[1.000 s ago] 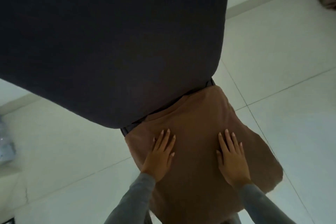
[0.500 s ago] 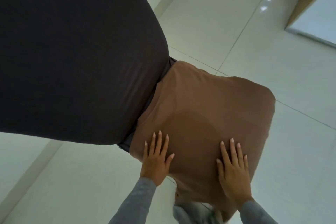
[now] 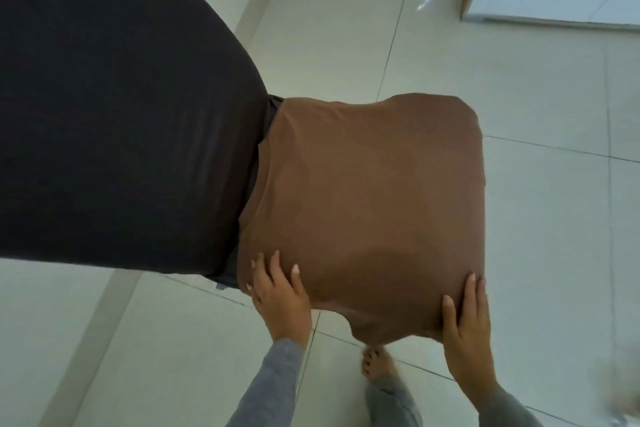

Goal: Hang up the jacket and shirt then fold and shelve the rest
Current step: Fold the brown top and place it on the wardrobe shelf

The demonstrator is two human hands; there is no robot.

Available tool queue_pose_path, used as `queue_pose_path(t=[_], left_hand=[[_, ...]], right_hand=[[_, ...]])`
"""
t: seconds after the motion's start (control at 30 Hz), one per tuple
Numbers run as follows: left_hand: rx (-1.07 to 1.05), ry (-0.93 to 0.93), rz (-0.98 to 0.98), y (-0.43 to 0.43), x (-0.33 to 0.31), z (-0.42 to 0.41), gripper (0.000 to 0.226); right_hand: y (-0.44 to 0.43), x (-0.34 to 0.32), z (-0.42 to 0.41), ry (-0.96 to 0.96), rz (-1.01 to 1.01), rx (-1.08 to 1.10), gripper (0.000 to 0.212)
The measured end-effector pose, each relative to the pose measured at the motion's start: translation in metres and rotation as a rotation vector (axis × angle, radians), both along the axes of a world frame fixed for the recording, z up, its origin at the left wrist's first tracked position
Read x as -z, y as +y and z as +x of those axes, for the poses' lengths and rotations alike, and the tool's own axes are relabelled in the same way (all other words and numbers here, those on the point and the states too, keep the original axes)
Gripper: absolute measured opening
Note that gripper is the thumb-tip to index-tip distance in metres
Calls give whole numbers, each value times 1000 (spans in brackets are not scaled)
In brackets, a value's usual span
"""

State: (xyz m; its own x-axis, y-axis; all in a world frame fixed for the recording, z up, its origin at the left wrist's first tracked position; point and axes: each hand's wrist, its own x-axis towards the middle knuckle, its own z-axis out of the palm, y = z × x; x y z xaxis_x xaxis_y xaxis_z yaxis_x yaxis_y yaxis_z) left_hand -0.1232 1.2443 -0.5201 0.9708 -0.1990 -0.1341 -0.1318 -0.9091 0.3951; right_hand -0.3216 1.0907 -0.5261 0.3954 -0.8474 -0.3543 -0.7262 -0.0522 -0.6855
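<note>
While the brown garment [image 3: 363,191] lies spread smooth over a support it hides, its far-left edge touches the big dark grey cover [image 3: 114,107]; your left grip [image 3: 277,291] is at the garment's near-left corner, fingers curled on the edge w/ thumb on top, holding the cloth; your right grip [image 3: 465,326] is at the near-right corner, fingers straight & pressed flat vs. the cloth, clasping nothing; your bare foot [image 3: 375,362] is on the tiled floor [image 3: 536,253], just below the garment's near edge.
</note>
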Motion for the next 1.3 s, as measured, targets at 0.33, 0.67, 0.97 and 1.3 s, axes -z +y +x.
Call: queue_pose_path(t=[0.33, 0.67, 0.97, 1.3], left_hand=[[-549, 182, -599, 22, -15, -2, 85], [-356, 768, -854, 61, 8, 1, 61], [-255, 908, -771, 103, 12, -19, 25], [-452, 716, -861, 119, -13, -25, 12]], right_hand=[[29, 11, -30, -207, 757, 595, 62], [42, 14, -25, -809, 985, 1086, 36], [71, 5, -28, -977, 1010, 1162, 17], [73, -24, -40, -1020, 883, 1237, 4]])
